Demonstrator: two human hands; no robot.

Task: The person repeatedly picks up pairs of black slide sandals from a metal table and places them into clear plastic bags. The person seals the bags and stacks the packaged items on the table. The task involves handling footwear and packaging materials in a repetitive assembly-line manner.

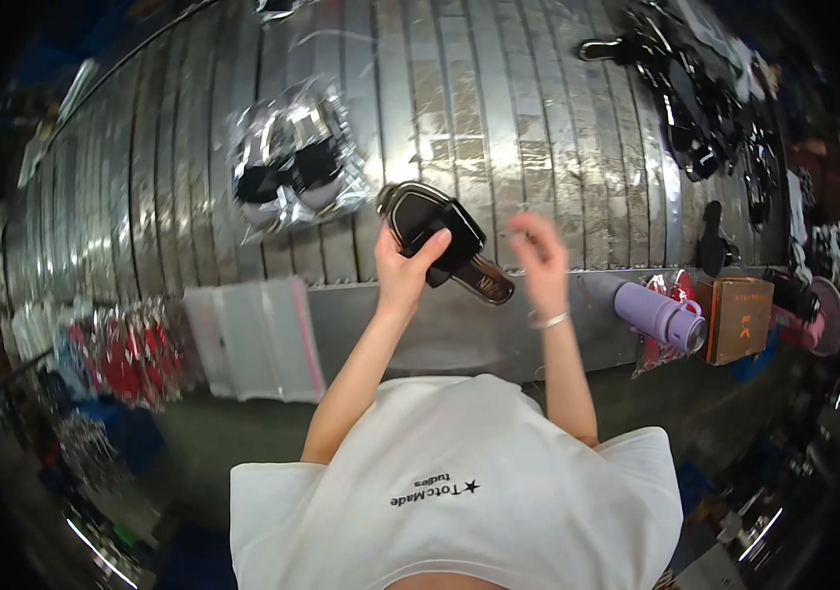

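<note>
My left hand (pixel 404 267) is closed around a black slide sandal (pixel 437 228) with a wide strap, a shiny light-edged sole and a brownish insole end that points to the lower right. I cannot tell whether a second sandal is pressed against it. Thumb on top, the hand keeps it over the near edge of the slatted metal conveyor (pixel 499 118). Just to the right, apart from the sandal, my right hand (pixel 540 254) is raised with loosely bent fingers, blurred by motion, with nothing visible in it. A bracelet circles that wrist.
Black-and-white footwear in a clear bag (pixel 294 167) lies left on the conveyor. Black sandals (pixel 690 103) pile up at far right, one single sandal (pixel 712 239) nearer. Along the near ledge are clear plastic bags (pixel 253 339), red bagged items (pixel 140 354), a purple flask (pixel 658 317) and a brown box (pixel 738 320).
</note>
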